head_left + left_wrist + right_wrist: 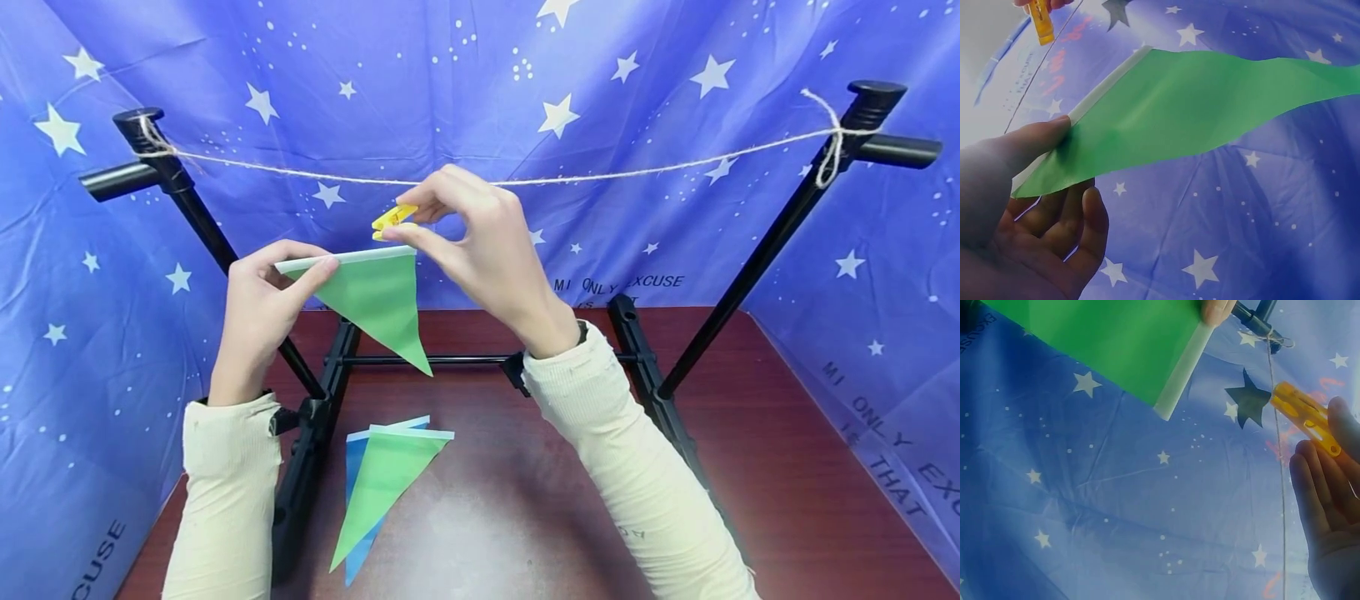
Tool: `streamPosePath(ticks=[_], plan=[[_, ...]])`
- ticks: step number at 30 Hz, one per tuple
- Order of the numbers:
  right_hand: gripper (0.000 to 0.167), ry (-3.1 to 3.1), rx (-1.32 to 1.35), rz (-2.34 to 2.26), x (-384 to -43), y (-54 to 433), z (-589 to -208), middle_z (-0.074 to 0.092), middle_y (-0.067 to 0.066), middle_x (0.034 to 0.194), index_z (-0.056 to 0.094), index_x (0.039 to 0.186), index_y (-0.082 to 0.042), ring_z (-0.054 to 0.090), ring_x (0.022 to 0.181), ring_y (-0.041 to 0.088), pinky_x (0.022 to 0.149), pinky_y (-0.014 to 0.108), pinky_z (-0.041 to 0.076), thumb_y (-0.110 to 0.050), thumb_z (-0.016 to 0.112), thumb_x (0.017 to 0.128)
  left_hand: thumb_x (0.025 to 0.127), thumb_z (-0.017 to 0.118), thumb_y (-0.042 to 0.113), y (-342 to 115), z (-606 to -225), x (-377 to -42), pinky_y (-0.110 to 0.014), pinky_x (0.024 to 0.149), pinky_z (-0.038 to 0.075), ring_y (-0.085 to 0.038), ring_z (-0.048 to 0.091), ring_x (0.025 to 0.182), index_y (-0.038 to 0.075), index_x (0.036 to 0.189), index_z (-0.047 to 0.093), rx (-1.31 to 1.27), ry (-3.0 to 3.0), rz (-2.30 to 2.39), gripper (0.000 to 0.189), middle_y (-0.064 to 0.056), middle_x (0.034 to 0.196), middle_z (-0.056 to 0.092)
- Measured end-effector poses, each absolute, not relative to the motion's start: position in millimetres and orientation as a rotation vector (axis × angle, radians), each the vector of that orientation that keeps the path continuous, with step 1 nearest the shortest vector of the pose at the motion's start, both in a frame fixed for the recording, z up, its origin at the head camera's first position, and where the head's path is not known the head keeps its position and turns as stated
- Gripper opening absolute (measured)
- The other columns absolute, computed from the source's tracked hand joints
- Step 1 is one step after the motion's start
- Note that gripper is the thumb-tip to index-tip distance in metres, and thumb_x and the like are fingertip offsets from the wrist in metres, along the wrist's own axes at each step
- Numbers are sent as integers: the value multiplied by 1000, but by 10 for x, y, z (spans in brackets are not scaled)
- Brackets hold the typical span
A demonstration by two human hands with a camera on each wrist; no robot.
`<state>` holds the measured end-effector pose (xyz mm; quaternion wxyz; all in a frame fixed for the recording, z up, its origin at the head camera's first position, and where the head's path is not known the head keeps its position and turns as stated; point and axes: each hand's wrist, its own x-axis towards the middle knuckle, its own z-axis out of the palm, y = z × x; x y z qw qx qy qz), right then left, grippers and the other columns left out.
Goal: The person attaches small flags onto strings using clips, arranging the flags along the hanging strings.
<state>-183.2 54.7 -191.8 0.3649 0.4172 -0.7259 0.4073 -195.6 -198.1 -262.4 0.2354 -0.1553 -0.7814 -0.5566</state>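
My left hand (262, 308) pinches a green triangular pennant (382, 296) near the left end of its white top band; the point hangs down to the right. In the left wrist view the thumb lies over the band of the pennant (1166, 106), with fingers behind. My right hand (480, 242) holds a yellow clothespin (394, 218) between thumb and fingers, just above the pennant's right corner and apart from it. A string (615, 176) sags between two posts, passing behind the right hand. The right wrist view shows the clothespin (1307, 415) near the string.
Another green pennant (386, 483) lies over a blue pennant (354, 458) on the dark red table (525, 467). Black posts, left (202, 221) and right (757, 258), rise from a black frame with a crossbar (465, 360). A blue starry curtain (450, 100) surrounds the table.
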Motion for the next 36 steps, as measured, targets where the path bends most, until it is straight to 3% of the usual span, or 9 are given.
streamPosePath(ticks=[6,13,22,29,36], plan=[[19,-1852,1103,1073,-1854,493,-1838,70,5,85,73,90,-2,64,76,9,76,21,52,-17,81,82,87,78,16,-1984,-2591,-1987,-26,51,30,-13,49,64,-1,100,74,-414,-2019,-1656,22,-4,88,69],[18,-1852,1093,1116,-1854,417,-1731,70,7,85,72,91,0,64,75,10,76,19,53,-15,78,85,83,81,12,-1980,-2557,-2010,-22,63,46,-13,61,70,-5,97,73,-420,-1873,-1793,23,-7,86,71],[16,-1806,1121,1084,-1892,287,-1593,69,6,84,72,90,1,63,75,5,74,16,52,-13,78,85,82,81,6,-2036,-2514,-2070,-24,64,43,-12,62,72,-8,97,73,-410,-1673,-1877,23,-7,87,72],[16,-1822,1065,1048,-1949,252,-1518,69,4,82,74,88,-1,61,73,3,72,14,50,-16,78,86,81,82,8,-1982,-2491,-2133,-25,73,49,-14,67,77,-7,97,73,-364,-1558,-1916,23,-7,86,73],[15,-1885,1043,1026,-1984,210,-1478,70,1,82,74,87,-4,61,72,1,72,13,49,-19,77,86,81,82,6,-1958,-2452,-2199,-26,75,49,-15,67,78,-8,97,72,-340,-1460,-1962,24,-9,86,73]])
